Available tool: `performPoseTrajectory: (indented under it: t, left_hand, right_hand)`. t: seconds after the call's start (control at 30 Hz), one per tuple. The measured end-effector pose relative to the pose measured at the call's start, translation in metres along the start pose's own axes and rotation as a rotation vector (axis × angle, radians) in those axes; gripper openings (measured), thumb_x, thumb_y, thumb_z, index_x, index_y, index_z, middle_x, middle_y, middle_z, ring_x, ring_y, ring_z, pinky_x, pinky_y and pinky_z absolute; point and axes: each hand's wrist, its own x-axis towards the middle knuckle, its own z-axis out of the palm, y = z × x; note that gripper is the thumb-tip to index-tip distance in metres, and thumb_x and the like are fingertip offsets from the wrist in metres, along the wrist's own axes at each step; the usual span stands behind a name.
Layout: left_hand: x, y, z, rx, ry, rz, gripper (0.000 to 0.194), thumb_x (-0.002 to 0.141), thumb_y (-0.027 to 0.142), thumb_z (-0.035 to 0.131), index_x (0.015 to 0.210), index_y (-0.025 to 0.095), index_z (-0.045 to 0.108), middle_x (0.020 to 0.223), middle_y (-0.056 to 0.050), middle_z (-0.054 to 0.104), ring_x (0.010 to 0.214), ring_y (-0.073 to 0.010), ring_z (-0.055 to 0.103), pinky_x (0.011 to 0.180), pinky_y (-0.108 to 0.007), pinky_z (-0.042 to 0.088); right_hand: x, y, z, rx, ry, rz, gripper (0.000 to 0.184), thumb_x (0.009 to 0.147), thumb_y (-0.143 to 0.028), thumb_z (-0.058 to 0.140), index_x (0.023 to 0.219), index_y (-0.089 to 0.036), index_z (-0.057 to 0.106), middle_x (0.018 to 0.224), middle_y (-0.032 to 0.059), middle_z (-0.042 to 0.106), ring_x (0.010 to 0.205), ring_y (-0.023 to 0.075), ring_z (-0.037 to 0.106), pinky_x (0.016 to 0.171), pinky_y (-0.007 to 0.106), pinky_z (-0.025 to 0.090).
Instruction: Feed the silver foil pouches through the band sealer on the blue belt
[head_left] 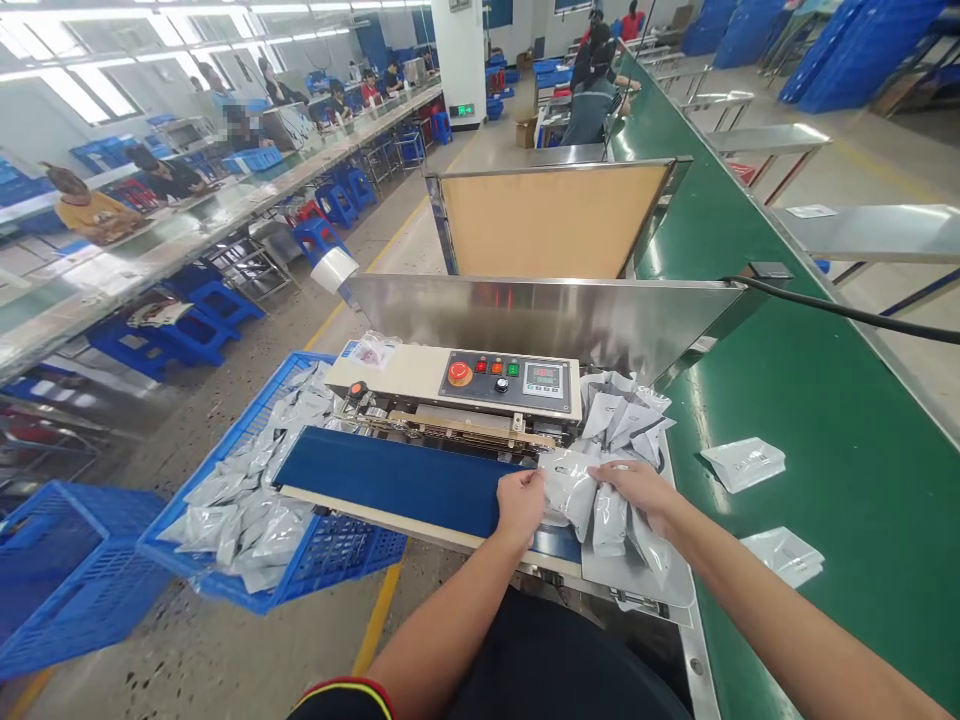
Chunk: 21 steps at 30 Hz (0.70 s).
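Note:
My left hand (519,507) pinches the edge of a silver foil pouch (568,490) at the end of the blue belt of a band sealer (397,480). My right hand (630,490) grips the same bunch of pouches from above, and their lower parts hang over the sealer's steel front. A small heap of foil pouches (619,420) lies behind them, beside the sealer's control panel (510,380), which has a red stop button and a temperature display. A blue plastic crate (360,545) under the belt holds many more pouches (247,510).
A green conveyor table (840,400) runs along the right, with white flat pouches (742,463) on it. A steel chute with a wooden panel (551,220) stands behind the sealer. A blue crate (67,570) sits on the floor at left. Co-workers sit at long benches beyond.

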Motion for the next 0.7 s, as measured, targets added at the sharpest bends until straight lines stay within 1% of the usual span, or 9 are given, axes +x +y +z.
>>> performPoseTrajectory:
  t: [0.1, 0.2, 0.27, 0.33, 0.4, 0.5, 0.57, 0.63, 0.7]
  left_hand:
    - [-0.008, 0.003, -0.027, 0.022, 0.130, 0.091, 0.053, 0.083, 0.066, 0.078, 0.073, 0.015, 0.074, 0.059, 0.002, 0.053, 0.055, -0.0120, 0.046, 0.053, -0.025, 0.035]
    - [-0.032, 0.009, -0.056, 0.143, 0.305, 0.425, 0.044, 0.091, 0.056, 0.076, 0.107, 0.016, 0.082, 0.099, -0.012, 0.076, 0.092, -0.0230, 0.070, 0.084, -0.034, 0.058]
    - [-0.050, 0.015, -0.064, 0.254, 0.169, 0.597, 0.038, 0.094, 0.051, 0.075, 0.111, 0.019, 0.082, 0.112, -0.014, 0.078, 0.102, -0.0253, 0.072, 0.095, -0.037, 0.060]
    - [-0.063, 0.021, -0.059, 0.315, -0.140, 0.619, 0.037, 0.094, 0.052, 0.076, 0.111, 0.020, 0.083, 0.109, -0.013, 0.081, 0.097, -0.0252, 0.074, 0.089, -0.035, 0.061]
    - [-0.067, 0.027, -0.045, 0.310, -0.344, 0.590, 0.041, 0.096, 0.055, 0.074, 0.113, 0.019, 0.084, 0.107, -0.012, 0.082, 0.095, -0.0253, 0.074, 0.088, -0.035, 0.060]
    - [-0.058, 0.032, -0.027, 0.181, -0.351, 0.525, 0.047, 0.102, 0.059, 0.064, 0.109, 0.017, 0.084, 0.099, -0.011, 0.081, 0.094, -0.0255, 0.072, 0.091, -0.035, 0.057]
    - [-0.049, 0.032, -0.020, 0.056, -0.333, 0.454, 0.055, 0.103, 0.064, 0.061, 0.106, 0.014, 0.084, 0.091, -0.009, 0.078, 0.087, -0.0238, 0.068, 0.083, -0.033, 0.055]
    - [-0.043, 0.031, -0.018, -0.017, -0.366, 0.399, 0.062, 0.102, 0.069, 0.060, 0.102, 0.012, 0.083, 0.084, -0.008, 0.074, 0.077, -0.0202, 0.060, 0.073, -0.030, 0.049]
    - [-0.041, 0.028, -0.016, -0.002, -0.454, 0.391, 0.063, 0.102, 0.069, 0.057, 0.095, 0.011, 0.082, 0.078, -0.005, 0.068, 0.071, -0.0166, 0.051, 0.068, -0.029, 0.041]
  right_hand:
    - [-0.003, -0.010, 0.011, 0.017, 0.022, -0.040, 0.038, 0.066, -0.051, 0.089, 0.084, -0.020, 0.077, 0.077, 0.0053, 0.075, 0.077, 0.0220, 0.066, 0.070, 0.031, 0.052]
    - [-0.022, -0.012, 0.020, 0.084, 0.053, -0.107, 0.049, 0.068, -0.060, 0.087, 0.096, -0.020, 0.079, 0.081, 0.0061, 0.078, 0.078, 0.0237, 0.069, 0.070, 0.032, 0.054]
    - [-0.040, -0.013, 0.029, 0.102, 0.033, -0.144, 0.056, 0.067, -0.068, 0.085, 0.098, -0.021, 0.080, 0.078, 0.0058, 0.078, 0.072, 0.0245, 0.069, 0.066, 0.033, 0.055]
    - [-0.056, -0.015, 0.041, 0.091, 0.020, -0.204, 0.061, 0.067, -0.075, 0.083, 0.096, -0.021, 0.081, 0.077, 0.0065, 0.078, 0.071, 0.0263, 0.071, 0.065, 0.035, 0.056]
    - [-0.066, -0.016, 0.049, 0.067, 0.055, -0.308, 0.065, 0.067, -0.078, 0.082, 0.098, -0.021, 0.084, 0.088, 0.0092, 0.082, 0.086, 0.0309, 0.076, 0.076, 0.038, 0.061]
    - [-0.065, -0.008, 0.043, 0.062, 0.181, -0.446, 0.076, 0.068, -0.079, 0.082, 0.118, -0.022, 0.086, 0.121, 0.0121, 0.083, 0.119, 0.0362, 0.074, 0.099, 0.041, 0.061]
    - [-0.058, 0.003, 0.029, 0.059, 0.243, -0.455, 0.084, 0.069, -0.081, 0.080, 0.131, -0.024, 0.082, 0.132, 0.0123, 0.080, 0.128, 0.0363, 0.072, 0.103, 0.041, 0.061]
    - [-0.052, 0.019, 0.016, 0.036, 0.241, -0.453, 0.081, 0.068, -0.082, 0.080, 0.125, -0.024, 0.085, 0.129, 0.0121, 0.082, 0.127, 0.0364, 0.073, 0.103, 0.040, 0.062]
    - [-0.051, 0.033, 0.010, -0.001, 0.187, -0.472, 0.071, 0.066, -0.082, 0.082, 0.105, -0.023, 0.089, 0.116, 0.0117, 0.085, 0.118, 0.0366, 0.076, 0.100, 0.038, 0.062]
